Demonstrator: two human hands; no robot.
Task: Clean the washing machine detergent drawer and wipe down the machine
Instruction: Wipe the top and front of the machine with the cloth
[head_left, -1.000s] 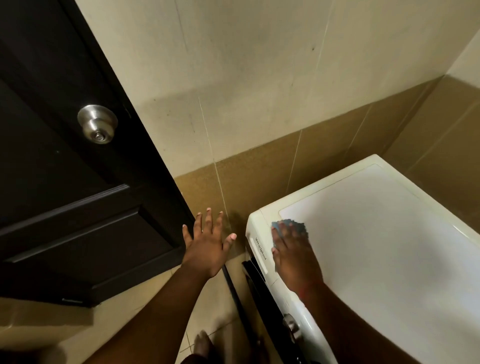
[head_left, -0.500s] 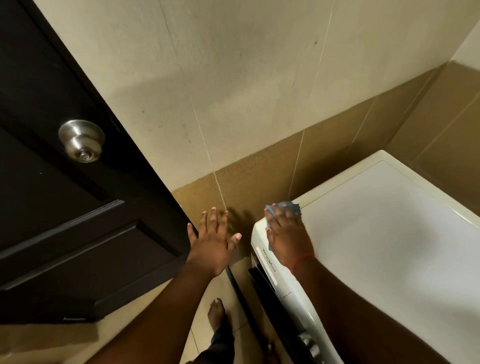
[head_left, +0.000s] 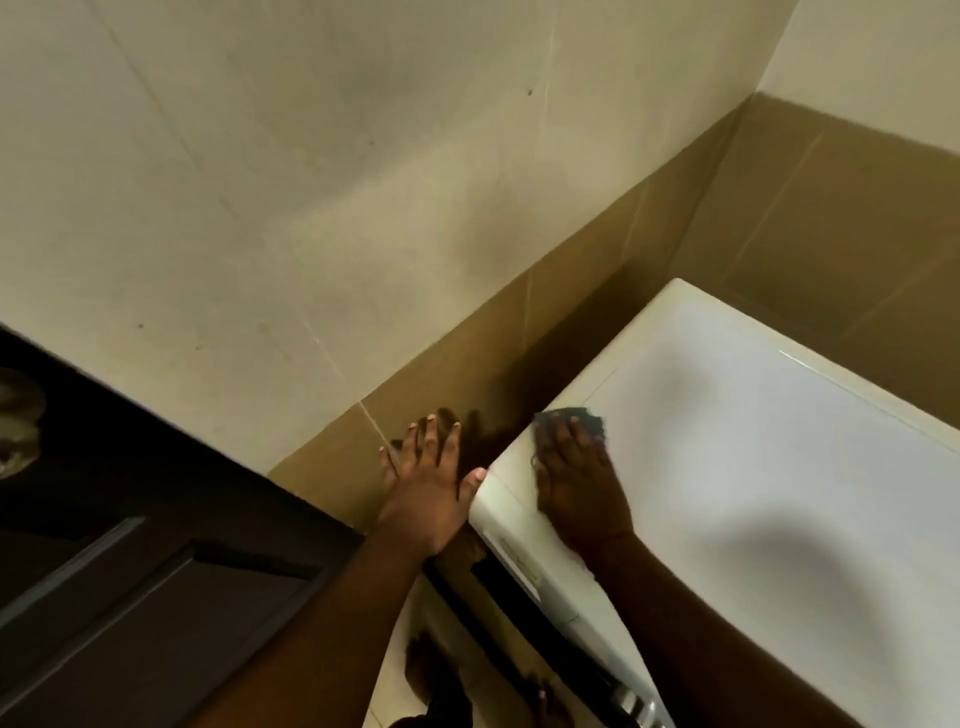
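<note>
Head cam: flat right hand (head_left: 576, 483) presses cloth (head_left: 571, 417) on washer (head_left: 753, 467) to wipe; open left hand (head_left: 426, 467) probably balances.

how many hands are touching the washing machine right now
1 for certain: the right hand presses a cloth flat on the washing machine top. The left hand is spread beside its corner; whether it touches is unclear.

Washing machine (head_left: 753, 493) is looking plain white on top with a creamier rim, and the cloth (head_left: 574, 417) poking out is showing dusty blue. Wall tiles (head_left: 363, 182) are going pale cream up high, tan-brown lower down. Door (head_left: 130, 545) is reading near-black.
</note>
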